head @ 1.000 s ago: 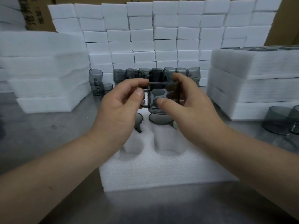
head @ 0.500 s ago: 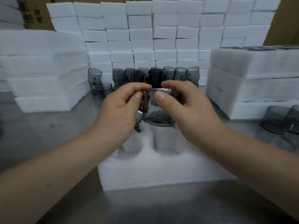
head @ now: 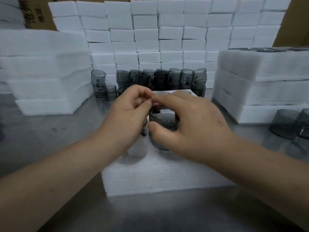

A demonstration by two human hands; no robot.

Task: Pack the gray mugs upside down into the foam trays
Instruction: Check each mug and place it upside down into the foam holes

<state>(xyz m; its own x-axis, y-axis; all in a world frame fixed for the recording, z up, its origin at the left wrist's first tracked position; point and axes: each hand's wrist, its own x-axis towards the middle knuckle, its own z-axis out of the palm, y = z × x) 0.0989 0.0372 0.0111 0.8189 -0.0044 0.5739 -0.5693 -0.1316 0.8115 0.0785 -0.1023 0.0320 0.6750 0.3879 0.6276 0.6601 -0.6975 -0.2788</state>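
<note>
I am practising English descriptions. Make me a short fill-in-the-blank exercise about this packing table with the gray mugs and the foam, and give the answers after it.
1. The right hand grips a gray mug at the foam tray, whose colour is ____.
2. Two other mugs stand on the table at the person's ____ side.
3. The row of mugs behind the tray stands in ____ of the stacked foam blocks.

Missing words: white; right; front.
</note>
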